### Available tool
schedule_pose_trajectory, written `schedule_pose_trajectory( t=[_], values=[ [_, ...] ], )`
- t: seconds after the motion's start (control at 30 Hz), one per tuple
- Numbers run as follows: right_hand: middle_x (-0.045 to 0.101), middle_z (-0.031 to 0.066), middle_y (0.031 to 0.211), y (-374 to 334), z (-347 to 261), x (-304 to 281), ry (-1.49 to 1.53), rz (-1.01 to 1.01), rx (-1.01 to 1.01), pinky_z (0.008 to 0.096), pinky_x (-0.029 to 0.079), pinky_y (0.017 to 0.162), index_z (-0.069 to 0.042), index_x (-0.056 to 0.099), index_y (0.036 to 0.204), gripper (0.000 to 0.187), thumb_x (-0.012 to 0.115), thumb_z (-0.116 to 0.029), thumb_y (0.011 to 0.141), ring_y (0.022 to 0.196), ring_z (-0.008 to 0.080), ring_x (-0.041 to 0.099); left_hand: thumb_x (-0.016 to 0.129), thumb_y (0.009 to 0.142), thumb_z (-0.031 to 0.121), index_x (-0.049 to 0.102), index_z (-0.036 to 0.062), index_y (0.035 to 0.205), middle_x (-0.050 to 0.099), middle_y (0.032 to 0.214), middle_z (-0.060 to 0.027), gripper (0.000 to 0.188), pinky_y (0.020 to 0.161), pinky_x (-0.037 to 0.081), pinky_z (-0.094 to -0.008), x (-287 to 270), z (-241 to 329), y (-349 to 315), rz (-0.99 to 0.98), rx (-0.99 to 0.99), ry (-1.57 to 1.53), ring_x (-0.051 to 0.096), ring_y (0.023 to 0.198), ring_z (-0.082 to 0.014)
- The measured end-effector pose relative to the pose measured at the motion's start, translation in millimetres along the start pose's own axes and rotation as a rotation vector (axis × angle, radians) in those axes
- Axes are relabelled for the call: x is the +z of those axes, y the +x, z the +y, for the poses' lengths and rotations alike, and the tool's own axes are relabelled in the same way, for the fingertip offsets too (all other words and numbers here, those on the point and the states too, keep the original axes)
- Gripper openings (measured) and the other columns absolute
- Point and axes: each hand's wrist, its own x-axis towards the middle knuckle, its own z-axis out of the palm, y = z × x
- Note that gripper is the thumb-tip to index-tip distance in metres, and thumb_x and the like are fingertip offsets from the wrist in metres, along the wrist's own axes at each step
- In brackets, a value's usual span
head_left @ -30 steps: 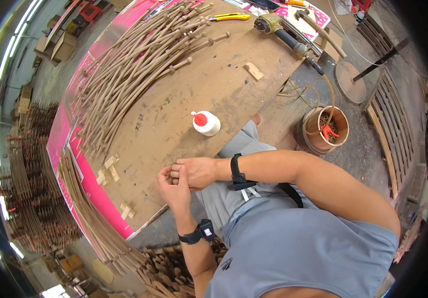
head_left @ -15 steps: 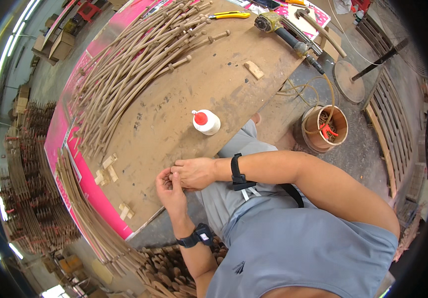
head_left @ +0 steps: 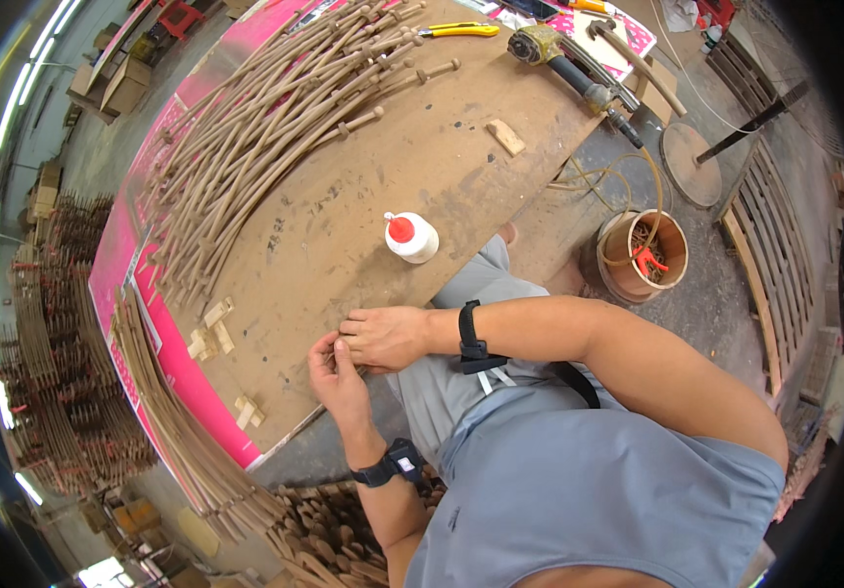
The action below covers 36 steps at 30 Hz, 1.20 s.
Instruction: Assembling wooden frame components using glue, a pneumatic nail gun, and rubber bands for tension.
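Observation:
Over the near edge of the worktable (head_left: 344,245), my two hands meet, fingertips together. My left hand (head_left: 340,380) is curled, its thumb up against the fingers. The fingers of my right hand (head_left: 385,339) bend down and cover whatever lies between the hands; any small thing there is hidden. Just beyond them stands a white squeeze bottle (head_left: 419,242) with a red cap, upright and touched by neither hand. A heap of long thin wooden rods with knobbed ends (head_left: 275,137) covers the far left of the table.
Small wooden blocks (head_left: 218,314) sit at the table's left, another block (head_left: 506,137) farther back. A nail gun (head_left: 564,69), a hammer (head_left: 638,64) and a yellow utility knife (head_left: 459,30) lie at the far side. A wooden bucket (head_left: 672,245) holding red-handled pliers stands right, near a pallet (head_left: 770,255).
The view has shifted very slightly. My hands stay together in nearly the same place, with only a slight movement of the fingers.

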Motion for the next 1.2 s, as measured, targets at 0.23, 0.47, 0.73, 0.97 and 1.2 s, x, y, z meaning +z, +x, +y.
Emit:
schedule_pose_trajectory(
  t=[0.23,0.47,0.73,0.97,1.2],
  values=[
    [0.063,0.0057,0.109,-1,0,1,-0.001,0.007,0.02,0.0368,0.043,0.093,-0.007,0.065,0.109,0.04,0.074,-0.035,0.082,0.108,0.0244,0.055,0.058,0.108,0.015,0.062,-0.0017,0.12,0.067,0.109,-0.0089,0.021,0.086,0.053,-0.0282,0,-2,2,0.005,0.012,0.019,0.064,0.099,-0.014],
    [0.062,0.006,0.108,-1,-1,0,-0.006,0.03,0.018,0.0376,0.045,0.093,-0.007,0.064,0.108,0.038,0.074,-0.033,0.082,0.106,0.0246,0.056,0.056,0.109,0.016,0.064,-0.002,0.117,0.068,0.11,-0.0093,0.021,0.088,0.052,-0.0286,2,0,1,0.02,0.012,-0.007,0.063,0.101,-0.0143],
    [0.064,0.0055,0.108,-2,0,-2,-0.02,0.017,0.035,0.0374,0.044,0.093,-0.006,0.066,0.111,0.041,0.075,-0.033,0.081,0.107,0.0245,0.056,0.06,0.107,0.015,0.065,-0.0021,0.119,0.069,0.112,-0.0098,0.021,0.089,0.052,-0.0294,5,-3,0,0.052,0.025,-0.103,0.064,0.102,-0.0154],
    [0.064,0.0071,0.105,0,0,1,0.044,-0.011,0.062,0.0372,0.044,0.092,-0.006,0.067,0.104,0.037,0.075,-0.033,0.08,0.105,0.0245,0.057,0.074,0.097,0.007,0.065,-0.0016,0.121,0.07,0.111,-0.0115,0.027,0.084,0.056,-0.0313,2,-3,-5,0.067,0.114,0.106,0.066,0.097,-0.017],
    [0.063,0.0078,0.103,0,1,0,0.034,0.02,0.043,0.0383,0.045,0.088,-0.006,0.065,0.1,0.033,0.073,-0.032,0.083,0.1,0.0254,0.056,0.074,0.097,0.01,0.073,-0.0027,0.105,0.073,0.101,-0.0099,0.015,0.08,0.055,-0.0314,3,8,-2,0.152,0.331,0.36,0.068,0.09,-0.0177]
  ],
)
